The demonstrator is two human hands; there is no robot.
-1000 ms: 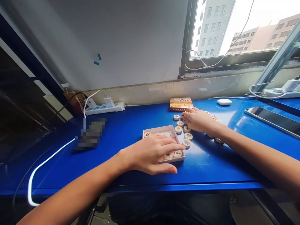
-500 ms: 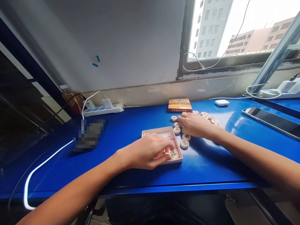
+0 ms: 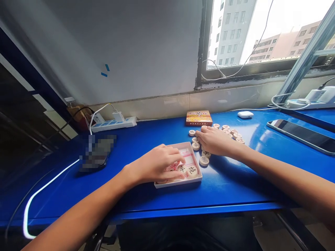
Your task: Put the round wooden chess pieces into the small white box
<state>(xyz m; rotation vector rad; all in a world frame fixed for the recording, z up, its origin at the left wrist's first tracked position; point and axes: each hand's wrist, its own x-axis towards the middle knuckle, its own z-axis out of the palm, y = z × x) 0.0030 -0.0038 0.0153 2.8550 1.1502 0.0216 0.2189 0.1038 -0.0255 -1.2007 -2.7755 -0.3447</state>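
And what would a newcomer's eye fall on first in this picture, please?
Probably the glossy blue tabletop, stretching across the lower half. Next, the bare left hand over a shallow, open white box with round, pale, wood-like pieces in it, and the bare right hand over more such pieces to the box's right. Behind those, a small red-and-yellow printed box stands out.

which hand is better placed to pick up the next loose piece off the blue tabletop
The right, I'd judge: the right hand is down among the loose pieces, while the left hand is over the open box, farther from most of them.
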